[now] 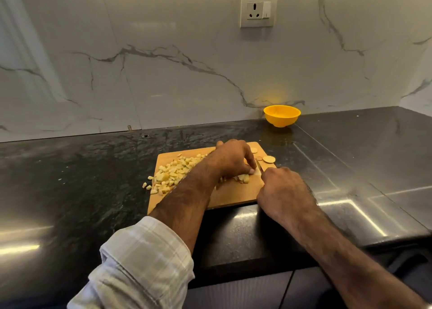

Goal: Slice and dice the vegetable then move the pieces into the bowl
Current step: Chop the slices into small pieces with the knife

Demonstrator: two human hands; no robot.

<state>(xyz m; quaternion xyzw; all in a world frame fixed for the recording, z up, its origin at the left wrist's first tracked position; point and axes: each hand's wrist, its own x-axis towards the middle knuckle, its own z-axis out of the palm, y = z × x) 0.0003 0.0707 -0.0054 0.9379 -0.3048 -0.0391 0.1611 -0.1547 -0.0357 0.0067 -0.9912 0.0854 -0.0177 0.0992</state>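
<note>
A wooden cutting board (230,195) lies on the dark counter. A heap of pale yellow diced pieces (171,172) covers its left half, and a few have spilled onto the counter at the left edge. My left hand (232,158) presses fingertips down on a small pile of vegetable pieces (244,178) near the board's middle. My right hand (284,190) grips a knife (259,165) whose blade stands just right of those fingertips. Round slices (268,159) lie at the board's far right corner. The yellow bowl (281,116) stands empty by the wall.
The black stone counter (81,180) runs to a marble wall with a power socket (258,9). The counter's front edge lies just below the board. A steel surface (374,168) adjoins on the right.
</note>
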